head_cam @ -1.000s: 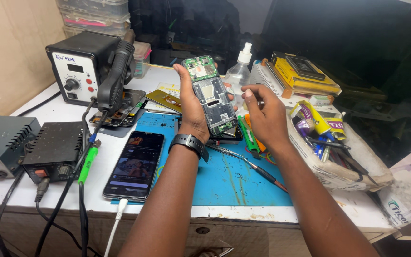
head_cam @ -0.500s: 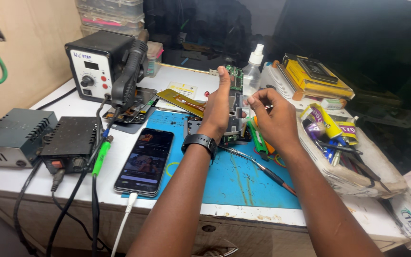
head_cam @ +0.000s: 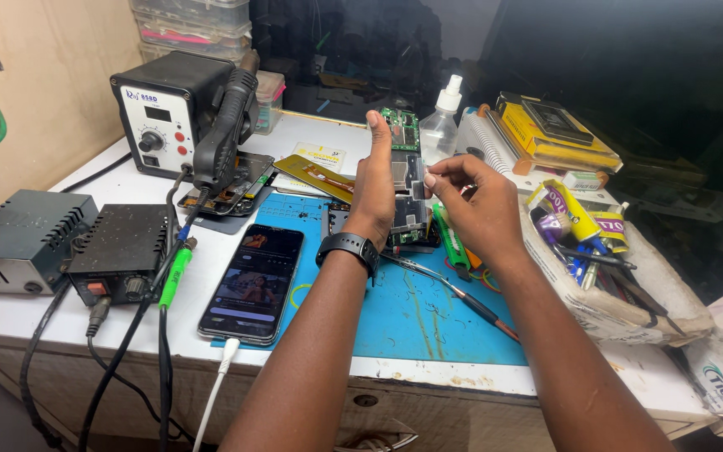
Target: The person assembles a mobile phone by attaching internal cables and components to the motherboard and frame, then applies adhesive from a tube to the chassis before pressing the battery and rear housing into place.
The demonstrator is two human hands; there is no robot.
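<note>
**Opened phone held on end above the mat**

The left hand (head_cam: 376, 180) clamps the opened phone (head_cam: 407, 180) upright, long axis vertical, above the blue mat (head_cam: 428, 314). The right hand (head_cam: 474, 205) pinches its edge. A spray bottle (head_cam: 443, 125) stands behind; tweezers (head_cam: 453, 291) lie below.

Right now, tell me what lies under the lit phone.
The phone lies on the blue mat, its left edge over the white bench. A white cable plugs into its near end. Whatever sits directly beneath it is covered.
</note>
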